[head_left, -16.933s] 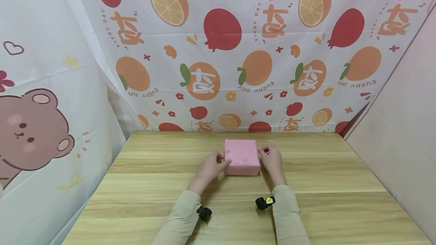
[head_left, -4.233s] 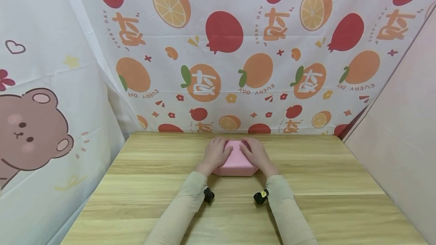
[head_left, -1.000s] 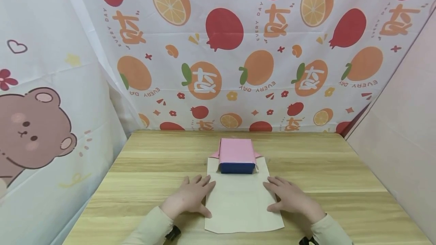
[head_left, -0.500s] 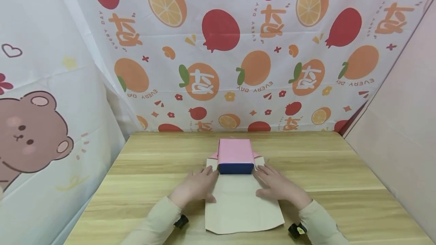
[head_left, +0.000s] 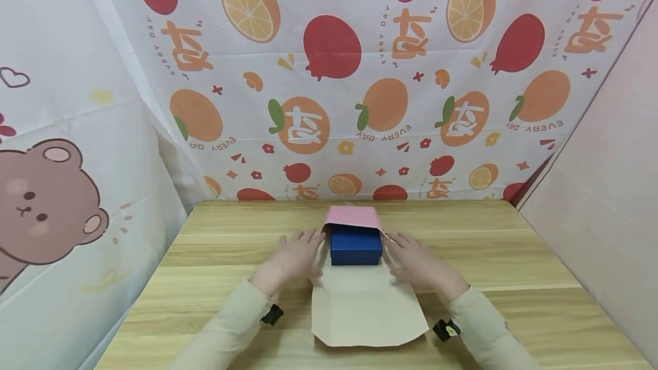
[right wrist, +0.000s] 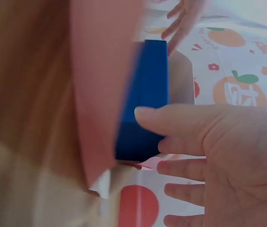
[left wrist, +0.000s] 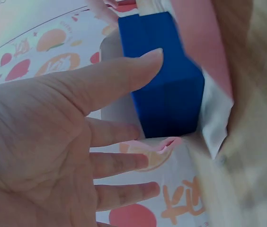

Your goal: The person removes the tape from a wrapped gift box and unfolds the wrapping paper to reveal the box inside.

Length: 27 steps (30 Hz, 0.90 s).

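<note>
A shiny blue box (head_left: 356,251) sits on the unfolded pink cardboard box, whose beige inner side (head_left: 367,316) spreads toward the front of the table. The pink outer panel (head_left: 354,216) tilts up at the back and covers only the rear of the blue box. To the left, my left hand (head_left: 293,261) has its fingers extended near the pink panel's edge; in the left wrist view its thumb (left wrist: 147,66) overlaps the blue box. Opposite it, my right hand (head_left: 417,262) also has straight fingers at the panel's right edge, its thumb (right wrist: 157,119) over the blue box in the right wrist view.
The wooden table (head_left: 231,227) extends around the cardboard on both sides. A fruit-print cloth (head_left: 426,33) hangs behind its far edge, and a bear-print cloth (head_left: 46,204) hangs at the left. Small black cameras sit on both wrists.
The pink box, closed at first, was turned over and unfolded, showing its beige inside. In the last half second, the pink panel lifted backward, uncovering the blue box's top; both hands moved slightly farther away.
</note>
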Each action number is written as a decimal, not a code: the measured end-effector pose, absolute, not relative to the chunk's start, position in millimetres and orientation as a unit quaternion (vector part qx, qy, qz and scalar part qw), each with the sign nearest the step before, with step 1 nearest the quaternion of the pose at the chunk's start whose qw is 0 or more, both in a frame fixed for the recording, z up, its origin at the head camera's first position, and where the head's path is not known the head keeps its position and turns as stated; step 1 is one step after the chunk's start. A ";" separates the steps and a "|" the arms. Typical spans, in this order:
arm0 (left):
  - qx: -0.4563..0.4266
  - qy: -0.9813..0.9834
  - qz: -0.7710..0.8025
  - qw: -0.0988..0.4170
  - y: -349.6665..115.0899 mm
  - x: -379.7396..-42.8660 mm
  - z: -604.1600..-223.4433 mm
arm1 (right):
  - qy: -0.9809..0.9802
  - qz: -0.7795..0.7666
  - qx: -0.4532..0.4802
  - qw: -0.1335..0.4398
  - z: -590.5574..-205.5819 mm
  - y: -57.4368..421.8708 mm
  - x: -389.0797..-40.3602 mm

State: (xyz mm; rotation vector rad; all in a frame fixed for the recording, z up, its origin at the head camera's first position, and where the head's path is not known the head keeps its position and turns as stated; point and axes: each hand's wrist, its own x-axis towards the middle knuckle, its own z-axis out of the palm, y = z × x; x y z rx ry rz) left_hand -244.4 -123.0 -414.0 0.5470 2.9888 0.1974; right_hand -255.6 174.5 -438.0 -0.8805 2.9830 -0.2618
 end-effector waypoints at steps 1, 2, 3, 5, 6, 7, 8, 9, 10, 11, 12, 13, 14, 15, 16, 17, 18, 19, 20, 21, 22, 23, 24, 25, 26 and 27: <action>0.178 0.981 0.062 0.041 -123.2 -246.8 -411.8 | 0.956 -0.080 -0.283 0.002 -434.5 173.5 -257.8; 0.177 0.982 0.058 0.032 -123.4 -249.3 -409.9 | 0.956 -0.080 -0.283 -0.004 -431.0 172.2 -260.6; 0.178 0.982 0.053 0.022 -123.6 -252.2 -408.3 | 0.955 -0.077 -0.285 -0.013 -427.5 170.7 -263.8; 0.179 0.983 0.046 0.000 -123.9 -258.3 -405.5 | 0.956 -0.066 -0.284 -0.029 -422.0 168.0 -271.5; 0.180 0.983 0.041 -0.010 -123.9 -261.7 -404.2 | 0.957 -0.059 -0.283 -0.036 -419.5 166.4 -275.6; 0.180 0.983 0.034 -0.020 -123.9 -265.5 -403.3 | 0.957 -0.049 -0.281 -0.046 -418.0 165.2 -280.6; 0.181 0.982 0.028 -0.034 -123.8 -269.4 -402.5 | 0.958 -0.041 -0.278 -0.054 -416.7 164.2 -285.4; 0.181 0.982 0.020 -0.047 -123.8 -273.7 -402.1 | 0.958 -0.026 -0.278 -0.066 -415.5 163.3 -290.2; 0.181 0.982 0.012 -0.060 -123.7 -278.5 -402.2 | 0.958 -0.016 -0.277 -0.077 -414.8 162.5 -295.2; 0.180 0.981 0.005 -0.074 -123.5 -283.4 -402.0 | 0.957 -0.009 -0.276 -0.088 -414.0 161.8 -300.1; 0.178 0.980 -0.002 -0.087 -123.6 -289.0 -402.8 | 0.956 0.004 -0.275 -0.100 -413.8 161.2 -305.3; 0.177 0.979 -0.009 -0.101 -123.8 -294.7 -403.8 | 0.956 0.014 -0.273 -0.111 -413.9 160.8 -310.3; 0.176 0.978 -0.016 -0.115 -124.1 -300.6 -405.0 | 0.954 0.025 -0.272 -0.124 -414.1 160.3 -315.3; 0.174 0.976 -0.024 -0.126 -124.5 -306.7 -406.2 | 0.952 0.036 -0.271 -0.137 -414.8 159.7 -320.5; 0.173 0.975 -0.034 -0.137 -124.7 -312.8 -407.4 | 0.950 0.044 -0.270 -0.150 -415.5 159.0 -325.7; 0.172 0.973 -0.043 -0.147 -125.0 -318.7 -408.5 | 0.948 0.054 -0.268 -0.161 -416.5 158.2 -330.9; 0.170 0.972 -0.056 -0.153 -125.4 -324.3 -409.7 | 0.946 0.068 -0.267 -0.173 -417.6 157.3 -336.1; 0.166 0.971 -0.071 -0.159 -125.7 -329.5 -410.8 | 0.942 0.082 -0.267 -0.186 -418.7 156.2 -341.2; 0.163 0.969 -0.090 -0.161 -125.7 -334.3 -411.8 | 0.938 0.100 -0.267 -0.198 -420.3 155.2 -346.6; 0.161 0.967 -0.107 -0.163 -125.6 -338.9 -413.0 | 0.933 0.118 -0.267 -0.210 -421.7 154.0 -351.6; 0.159 0.966 -0.125 -0.163 -125.2 -343.2 -414.2 | 0.929 0.139 -0.265 -0.217 -423.5 153.1 -356.4; 0.157 0.964 -0.142 -0.161 -124.3 -346.8 -415.1 | 0.925 0.158 -0.263 -0.225 -425.5 152.2 -360.9; 0.156 0.962 -0.158 -0.157 -123.1 -350.4 -416.2 | 0.920 0.181 -0.260 -0.230 -427.8 151.5 -365.1; 0.156 0.960 -0.173 -0.155 -121.7 -353.7 -417.5 | 0.917 0.201 -0.256 -0.229 -430.3 151.0 -369.2; 0.158 0.958 -0.185 -0.153 -120.3 -356.6 -418.8 | 0.917 0.214 -0.252 -0.223 -432.8 150.6 -372.7; 0.159 0.956 -0.192 -0.152 -118.8 -359.5 -420.5 | 0.917 0.225 -0.249 -0.214 -435.5 150.4 -375.9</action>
